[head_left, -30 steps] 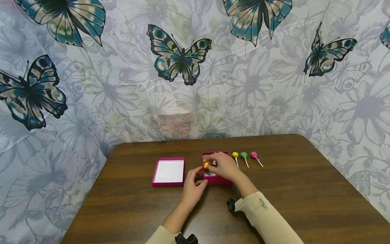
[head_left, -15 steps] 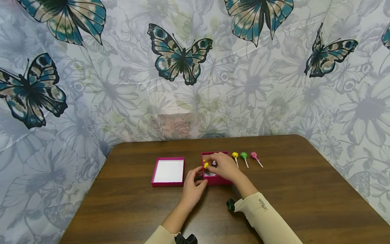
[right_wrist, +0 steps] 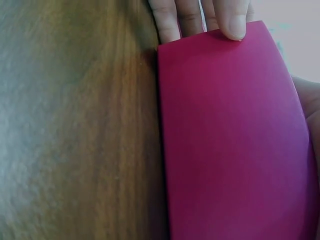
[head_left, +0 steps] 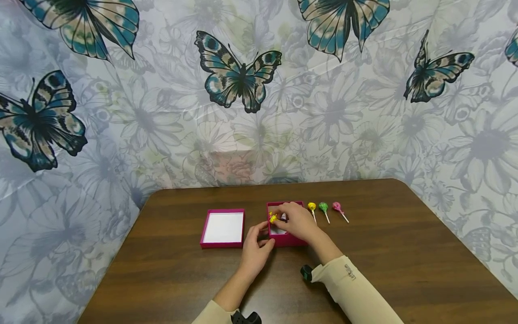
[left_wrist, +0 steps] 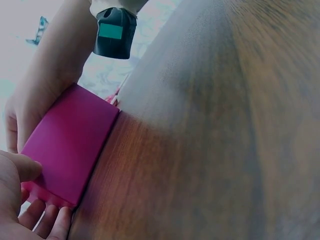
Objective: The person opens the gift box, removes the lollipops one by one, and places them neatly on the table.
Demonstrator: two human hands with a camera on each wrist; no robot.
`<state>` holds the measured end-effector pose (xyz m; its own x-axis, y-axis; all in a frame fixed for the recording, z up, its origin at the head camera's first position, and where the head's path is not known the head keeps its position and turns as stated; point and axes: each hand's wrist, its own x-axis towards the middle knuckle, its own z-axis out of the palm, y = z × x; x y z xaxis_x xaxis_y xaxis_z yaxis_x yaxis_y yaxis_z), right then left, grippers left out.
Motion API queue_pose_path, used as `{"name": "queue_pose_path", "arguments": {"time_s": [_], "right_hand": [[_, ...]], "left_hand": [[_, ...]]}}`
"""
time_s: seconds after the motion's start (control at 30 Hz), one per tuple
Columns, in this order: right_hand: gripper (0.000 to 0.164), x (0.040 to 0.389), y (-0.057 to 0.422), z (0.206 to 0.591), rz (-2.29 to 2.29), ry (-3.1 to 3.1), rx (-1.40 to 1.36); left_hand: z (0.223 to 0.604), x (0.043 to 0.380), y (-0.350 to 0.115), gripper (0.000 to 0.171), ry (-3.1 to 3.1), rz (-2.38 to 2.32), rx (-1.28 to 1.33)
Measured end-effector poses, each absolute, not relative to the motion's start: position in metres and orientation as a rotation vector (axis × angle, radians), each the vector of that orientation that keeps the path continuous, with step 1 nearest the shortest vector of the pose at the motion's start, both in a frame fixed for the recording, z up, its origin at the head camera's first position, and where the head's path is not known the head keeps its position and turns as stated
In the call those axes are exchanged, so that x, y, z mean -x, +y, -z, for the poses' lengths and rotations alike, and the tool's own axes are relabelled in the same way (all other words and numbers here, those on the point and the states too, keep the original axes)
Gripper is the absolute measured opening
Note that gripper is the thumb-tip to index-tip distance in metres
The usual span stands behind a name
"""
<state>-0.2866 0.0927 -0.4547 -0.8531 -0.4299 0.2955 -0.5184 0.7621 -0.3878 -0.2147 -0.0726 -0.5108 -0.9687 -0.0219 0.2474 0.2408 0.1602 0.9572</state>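
Note:
An uncovered pink box (head_left: 283, 241) sits on the table with my right hand (head_left: 298, 221) reaching over its near right side. Between that hand's thumb and fingers is a yellow-wrapped lollipop (head_left: 273, 218), low at the box's left side. Something dark shows beneath the fingers, partly hidden. My left hand (head_left: 256, 252) holds the box at its near left corner, thumb on the front wall and fingers along the left side. In the left wrist view, the thumb (left_wrist: 30, 169) presses the pink wall. The right wrist view shows mostly the box's front wall (right_wrist: 230, 135).
The pink lid (head_left: 222, 228) lies with its white inside up, left of the box. Right of the box lie a yellow lollipop (head_left: 311, 206), a green lollipop (head_left: 323, 206) and a pink lollipop (head_left: 337, 206) in a row. A butterfly-patterned cloth (head_left: 259, 135) hangs behind the table (head_left: 404, 252).
Both hands stay in place at the box, the right one with the yellow lollipop. The dark thing under its fingers shows slightly differently; the whole view has shifted a little.

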Motion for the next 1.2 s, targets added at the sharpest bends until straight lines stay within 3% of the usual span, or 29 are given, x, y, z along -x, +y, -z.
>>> {"name": "queue_pose_path", "arguments": {"time_s": [0.43, 0.9, 1.2], "right_hand": [[0.023, 0.284, 0.111, 0.444, -0.928, -2.38, -0.599], [0.033, 0.287, 0.165, 0.439, -0.944, -2.305, -0.323], [0.027, 0.292, 0.203, 0.444, -0.956, -2.352, -0.179]], "left_hand": [[0.51, 0.218, -0.069, 0.048, -2.264, 1.858, 0.234], [0.51, 0.218, -0.071, 0.047, -2.262, 1.88, 0.198], [0.509, 0.217, -0.073, 0.047, -2.271, 1.875, 0.193]]}}
